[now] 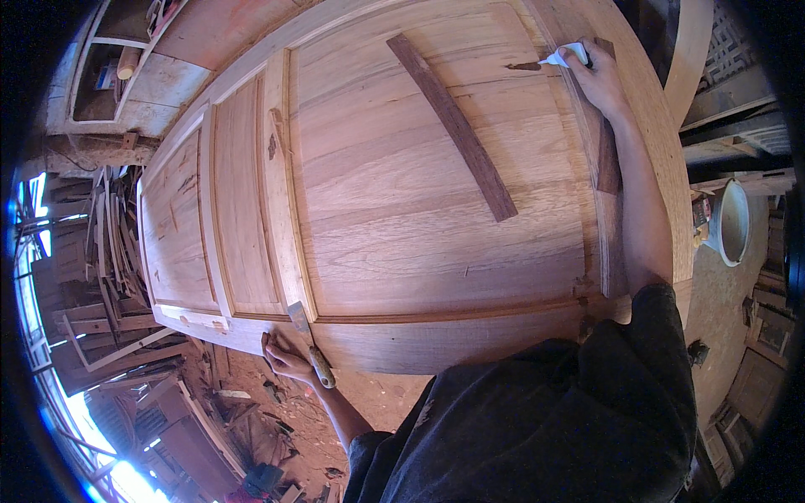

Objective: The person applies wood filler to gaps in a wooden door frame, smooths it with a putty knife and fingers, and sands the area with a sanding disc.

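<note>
Over wooden door [402, 226] | right fingers [573, 59]: holding white bottle [554, 58] | left fingers [277, 357]: cannot tell

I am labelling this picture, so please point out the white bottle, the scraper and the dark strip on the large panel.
White bottle [557, 57], head view: its nozzle end.
Scraper [319, 361], head view: its handle.
Dark strip [453, 127], head view: its middle.

Head-worn fisheye view, facing down, wooden door [377, 210] close below

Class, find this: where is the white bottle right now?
In the head view, the white bottle is at the upper right, in the person's right hand, its nozzle pointing left towards a dark patch on the wooden panel.
</note>
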Tool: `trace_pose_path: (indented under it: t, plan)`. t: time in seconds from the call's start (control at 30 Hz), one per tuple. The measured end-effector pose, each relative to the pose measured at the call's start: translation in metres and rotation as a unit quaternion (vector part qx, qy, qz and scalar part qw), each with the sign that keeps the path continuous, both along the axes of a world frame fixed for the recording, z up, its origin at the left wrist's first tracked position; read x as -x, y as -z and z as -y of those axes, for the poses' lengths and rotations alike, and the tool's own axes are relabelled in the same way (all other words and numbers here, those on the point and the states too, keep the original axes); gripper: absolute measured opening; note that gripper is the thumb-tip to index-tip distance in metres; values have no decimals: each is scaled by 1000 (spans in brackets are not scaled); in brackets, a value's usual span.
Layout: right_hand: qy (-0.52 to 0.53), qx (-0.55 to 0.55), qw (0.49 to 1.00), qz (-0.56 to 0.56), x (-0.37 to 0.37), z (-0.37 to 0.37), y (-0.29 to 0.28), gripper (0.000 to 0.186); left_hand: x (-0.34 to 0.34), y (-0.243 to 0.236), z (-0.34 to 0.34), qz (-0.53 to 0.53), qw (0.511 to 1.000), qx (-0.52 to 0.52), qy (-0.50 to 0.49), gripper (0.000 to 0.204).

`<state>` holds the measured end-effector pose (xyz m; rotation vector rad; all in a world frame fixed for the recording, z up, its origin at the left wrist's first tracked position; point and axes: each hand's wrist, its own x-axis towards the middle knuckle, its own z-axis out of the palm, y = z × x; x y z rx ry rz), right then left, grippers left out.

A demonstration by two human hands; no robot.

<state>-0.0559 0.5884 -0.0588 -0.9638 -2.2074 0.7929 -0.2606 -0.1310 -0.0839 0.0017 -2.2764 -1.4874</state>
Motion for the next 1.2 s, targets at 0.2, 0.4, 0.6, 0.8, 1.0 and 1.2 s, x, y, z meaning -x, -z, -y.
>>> trace_pose_path:
  t: [0.2,0.4,0.6,0.8,1.0,1.2]
  plan:
    - [-4,-7,1000,8,1,-1,-1,41,1,2,5,-3,1000,24,-1,52]
    - [-5,-1,1000,18,1,5,-7,42,2,4,8,-11,999,30,7,52]
    - [8,-9,1000,21,0,3,-6,42,1,1,6,-10,999,39,4,52]
    - [-4,-10,999,-39,-4,-14,15,41,2,5,8,-9,1000,3,12,52]
    - [-4,-2,1000,10,-7,-10,8,32,0,2,4,1,1000,2,9,52]
    - [-8,7,1000,17,-4,2,-6,37,1,3,4,2,1000,-9,0,52]
